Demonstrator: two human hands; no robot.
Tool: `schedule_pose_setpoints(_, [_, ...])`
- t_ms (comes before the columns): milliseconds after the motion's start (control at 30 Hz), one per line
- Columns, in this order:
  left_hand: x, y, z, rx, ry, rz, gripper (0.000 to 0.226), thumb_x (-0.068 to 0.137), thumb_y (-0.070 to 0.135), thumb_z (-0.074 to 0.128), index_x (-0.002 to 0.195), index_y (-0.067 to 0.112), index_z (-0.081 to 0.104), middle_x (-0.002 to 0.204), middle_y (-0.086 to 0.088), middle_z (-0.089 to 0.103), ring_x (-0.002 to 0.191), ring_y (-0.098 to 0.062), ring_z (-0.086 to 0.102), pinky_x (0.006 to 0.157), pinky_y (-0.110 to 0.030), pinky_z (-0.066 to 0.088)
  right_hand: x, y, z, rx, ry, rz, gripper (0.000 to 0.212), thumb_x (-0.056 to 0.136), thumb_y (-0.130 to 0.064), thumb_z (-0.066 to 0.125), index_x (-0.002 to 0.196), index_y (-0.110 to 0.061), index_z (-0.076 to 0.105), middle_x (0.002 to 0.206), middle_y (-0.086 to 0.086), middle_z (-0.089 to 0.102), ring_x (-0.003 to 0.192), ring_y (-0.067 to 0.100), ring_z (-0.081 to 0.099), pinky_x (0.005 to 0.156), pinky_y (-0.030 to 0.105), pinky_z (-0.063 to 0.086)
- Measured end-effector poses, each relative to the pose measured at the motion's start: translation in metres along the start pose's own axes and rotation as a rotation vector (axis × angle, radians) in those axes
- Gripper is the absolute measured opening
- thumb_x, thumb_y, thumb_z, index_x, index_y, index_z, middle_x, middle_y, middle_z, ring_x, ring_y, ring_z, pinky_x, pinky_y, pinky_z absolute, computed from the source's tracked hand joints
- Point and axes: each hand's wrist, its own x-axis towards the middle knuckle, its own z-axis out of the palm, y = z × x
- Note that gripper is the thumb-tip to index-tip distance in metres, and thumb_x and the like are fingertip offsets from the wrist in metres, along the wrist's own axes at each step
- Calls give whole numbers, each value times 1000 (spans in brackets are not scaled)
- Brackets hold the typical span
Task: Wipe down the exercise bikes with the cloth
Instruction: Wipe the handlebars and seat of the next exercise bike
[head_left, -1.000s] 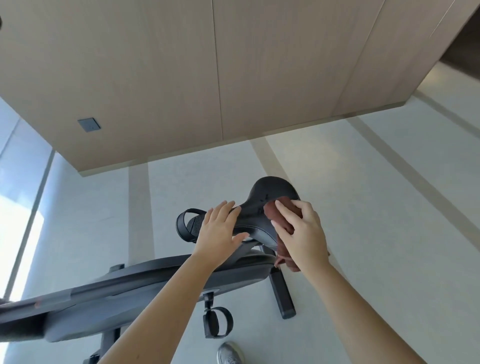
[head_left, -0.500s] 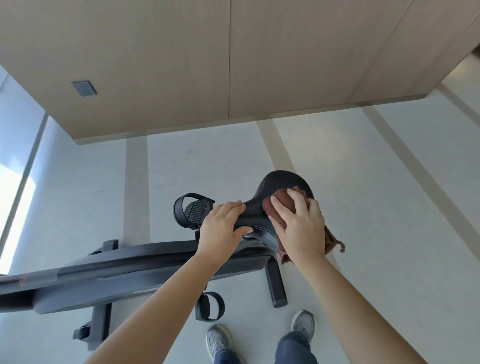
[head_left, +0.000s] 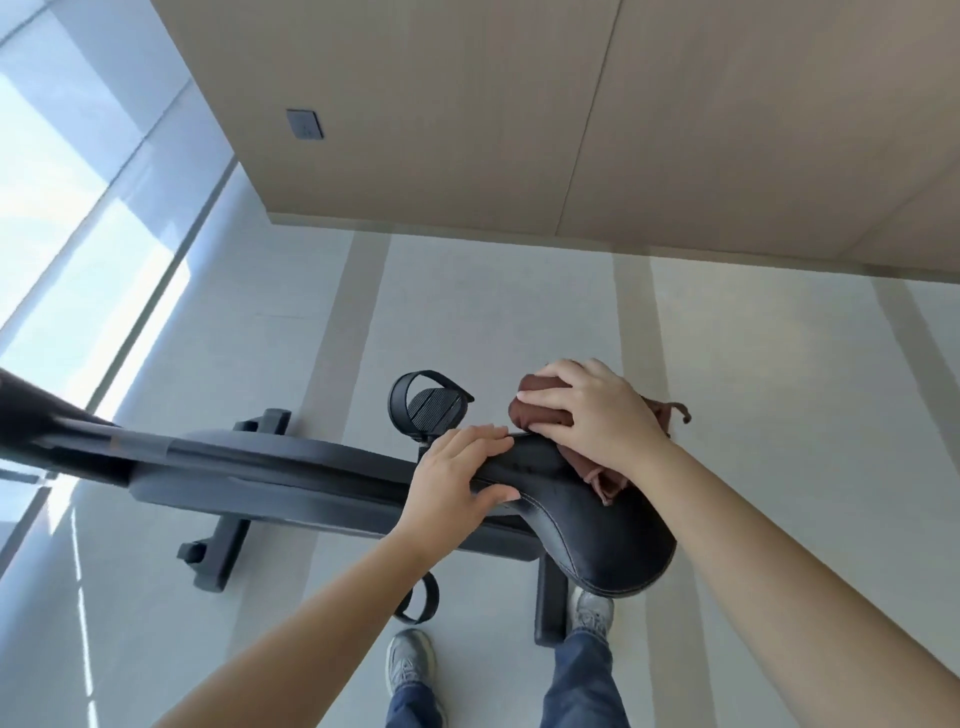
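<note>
A dark grey exercise bike (head_left: 270, 473) stretches from the left edge to the centre of the head view. Its black saddle (head_left: 597, 530) sits at centre right. My left hand (head_left: 457, 478) grips the narrow front of the saddle, thumb under its edge. My right hand (head_left: 592, 410) presses a bunched brown cloth (head_left: 540, 405) against the far side of the saddle, fingers spread over it. Part of the cloth hangs down beneath my wrist.
A strapped pedal (head_left: 431, 405) sticks out beyond the saddle, another strap (head_left: 421, 597) hangs below. The bike's floor bars (head_left: 223, 545) rest on pale tiles. My two shoes (head_left: 410, 660) stand beside the rear bar. A wood-panelled wall (head_left: 519, 130) rises ahead, a window (head_left: 62, 218) at left.
The view has tilted down and swung right, so the saddle looks closer. My right hand with the cloth has slid to the saddle's far side. My left hand keeps its grip.
</note>
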Motion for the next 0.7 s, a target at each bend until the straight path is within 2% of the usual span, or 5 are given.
schedule_pose_setpoints(167, [-2,9,2,0,34,-85,45,64,28,77,103,9,66,114,-2,62,110,-12,49,95,-38,40,27,16,-4,88,-216,-169,31,81,-46,59,112,-41,61,114,-13,57,103,19,51,90,29,38])
schedule_pose_setpoints(367, [-17,29,8,70,145,-243,49,67,25,78,109,5,62,123,-5,51,117,-24,46,98,-41,38,30,32,-7,157,-271,-331,37,80,-43,62,116,-44,57,117,-14,54,103,16,50,85,21,31])
schedule_pose_setpoints(500, [-24,42,20,96,311,-440,62,66,34,76,117,5,55,127,2,41,119,-19,43,99,-32,35,36,42,-11,229,-349,-419,37,80,-40,64,116,-41,59,117,-13,55,102,15,53,88,24,35])
schedule_pose_setpoints(633, [-25,48,29,30,435,-632,78,60,48,71,122,7,48,127,5,39,115,-5,38,96,-4,23,65,26,-5,341,-553,-467,35,82,-37,64,116,-38,60,111,-7,60,103,13,56,91,29,41])
schedule_pose_setpoints(700, [-25,48,32,-6,474,-671,84,56,54,69,122,7,47,125,7,39,112,-3,39,95,0,22,77,5,5,430,-598,-496,36,83,-33,63,119,-36,59,112,-3,60,106,13,54,96,29,40])
